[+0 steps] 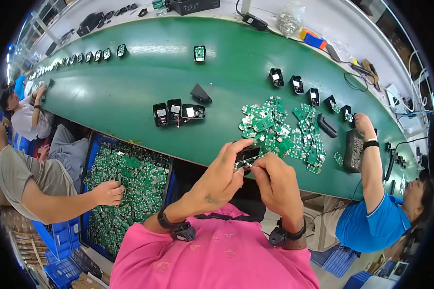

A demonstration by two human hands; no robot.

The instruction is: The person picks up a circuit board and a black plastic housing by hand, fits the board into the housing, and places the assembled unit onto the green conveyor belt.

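Note:
My left hand (217,180) is closed around a small black plastic housing (247,154), held above the table's near edge. A green circuit board (240,164) shows at the housing's lower side, by my left fingertips. The fingers of my right hand (280,185) are pinched together against the right end of these parts. What sits between those fingertips is hidden. Just beyond my hands lies a loose pile of green circuit boards (265,123). Left of the pile, several black housings (193,111) stand together beside a dark wedge-shaped part (201,93).
A row of black housings (296,85) runs toward a co-worker's hand (365,124) at right, near a dark foam block (354,150). One housing (199,53) stands far centre. At left, another person's hand (109,193) rests in a blue crate (88,168) of circuit boards.

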